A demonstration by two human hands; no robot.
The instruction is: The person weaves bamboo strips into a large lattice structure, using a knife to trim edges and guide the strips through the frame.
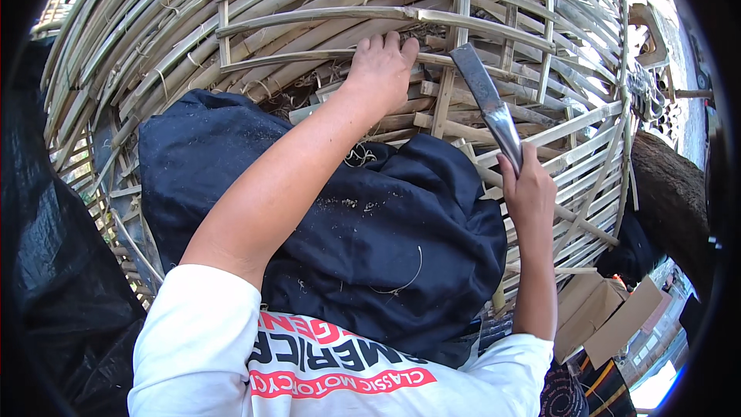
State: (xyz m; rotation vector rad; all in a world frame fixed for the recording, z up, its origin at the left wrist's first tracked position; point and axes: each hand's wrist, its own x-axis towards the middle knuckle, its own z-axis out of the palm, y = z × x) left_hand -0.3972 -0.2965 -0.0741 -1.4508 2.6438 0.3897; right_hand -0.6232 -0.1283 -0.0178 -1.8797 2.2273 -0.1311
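My left hand (384,69) reaches to the near slat of a lattice of split bamboo (316,15), with its fingers curled over that slat. Straight crosspieces join the lattice's long, gently bowed strips. In my right hand (529,185) is a chopping knife (480,85), a flat, dull steel blade with a square end and a shiny metal handle. The knife points up and to the left, its tip beside the slats, right of my left hand. Whether the blade touches the bamboo, I cannot tell. Dark cloth (378,232) covers my lap, sprinkled with pale shavings.
Many loose split bamboo strips (139,85) lie beneath and around the lattice. A black plastic sheet (58,255) hangs at the left. On the right are a thick brown log (670,193) and an opened cardboard box (598,313).
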